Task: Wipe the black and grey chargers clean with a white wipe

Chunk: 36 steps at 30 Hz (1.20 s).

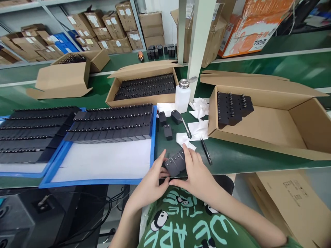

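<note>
Black blocks (176,164) held, blue tray (103,163) part-filled

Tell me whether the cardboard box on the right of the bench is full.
Not full: black pieces fill only the left end of the cardboard box; its bare bottom shows beyond them.

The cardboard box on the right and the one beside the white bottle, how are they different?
The right box looks bigger and sits nearer; the middle box looks smaller and is farther back. The right box has black pieces only at its left end, with lots of bare cardboard showing, while the middle box looks nearly full of them. Both are brown and open.
</note>
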Tool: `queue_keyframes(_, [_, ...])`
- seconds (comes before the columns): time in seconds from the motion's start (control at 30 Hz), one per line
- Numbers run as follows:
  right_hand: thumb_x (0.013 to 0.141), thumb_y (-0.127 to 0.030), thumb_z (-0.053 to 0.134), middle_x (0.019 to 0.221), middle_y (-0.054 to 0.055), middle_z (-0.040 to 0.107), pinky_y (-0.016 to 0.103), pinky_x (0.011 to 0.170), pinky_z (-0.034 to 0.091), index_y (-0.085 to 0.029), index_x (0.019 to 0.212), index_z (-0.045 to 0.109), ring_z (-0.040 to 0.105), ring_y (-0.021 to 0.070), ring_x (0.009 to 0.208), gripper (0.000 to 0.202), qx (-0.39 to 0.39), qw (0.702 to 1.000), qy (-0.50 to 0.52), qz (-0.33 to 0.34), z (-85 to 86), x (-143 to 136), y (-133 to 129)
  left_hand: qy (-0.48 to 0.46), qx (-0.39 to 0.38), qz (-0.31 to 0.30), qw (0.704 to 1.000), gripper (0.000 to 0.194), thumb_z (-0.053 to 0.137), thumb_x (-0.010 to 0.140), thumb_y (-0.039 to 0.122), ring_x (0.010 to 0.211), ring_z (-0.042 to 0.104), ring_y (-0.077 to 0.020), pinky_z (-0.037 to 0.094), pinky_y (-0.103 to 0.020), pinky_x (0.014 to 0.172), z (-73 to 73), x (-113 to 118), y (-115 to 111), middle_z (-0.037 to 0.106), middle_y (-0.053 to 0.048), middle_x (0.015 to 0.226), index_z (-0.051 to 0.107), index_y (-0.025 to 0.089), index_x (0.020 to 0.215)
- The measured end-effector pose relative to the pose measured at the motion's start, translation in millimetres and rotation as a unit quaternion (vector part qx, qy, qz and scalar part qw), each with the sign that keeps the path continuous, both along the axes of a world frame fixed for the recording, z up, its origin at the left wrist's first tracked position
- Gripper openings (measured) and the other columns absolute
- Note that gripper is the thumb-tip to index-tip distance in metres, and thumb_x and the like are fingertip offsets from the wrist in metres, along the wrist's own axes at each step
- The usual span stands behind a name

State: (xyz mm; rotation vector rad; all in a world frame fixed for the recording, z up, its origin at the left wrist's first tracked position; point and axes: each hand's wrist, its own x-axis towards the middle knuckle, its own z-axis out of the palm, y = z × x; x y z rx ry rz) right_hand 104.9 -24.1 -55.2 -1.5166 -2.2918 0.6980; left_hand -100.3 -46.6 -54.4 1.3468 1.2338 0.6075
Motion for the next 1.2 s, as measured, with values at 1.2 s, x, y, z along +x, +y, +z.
queue_keyframes(1.2, [0.073,-0.065,0.073,0.144,0.023,0.051,0.060,0.101,0.049,-0.022,0.154,0.037,0.052,0.0448,0.129,0.098,0.215,0.970,-0.112,-0.035,6.2,287.4,147.1,0.031,0.164,0.275,0.947,0.045,0.051,0.096,0.052,0.090,0.074,-0.0242,0.063,-0.035,0.073,0.4,11.8,28.5,0.071,-0.009,0.112,0.052,0.026,0.133])
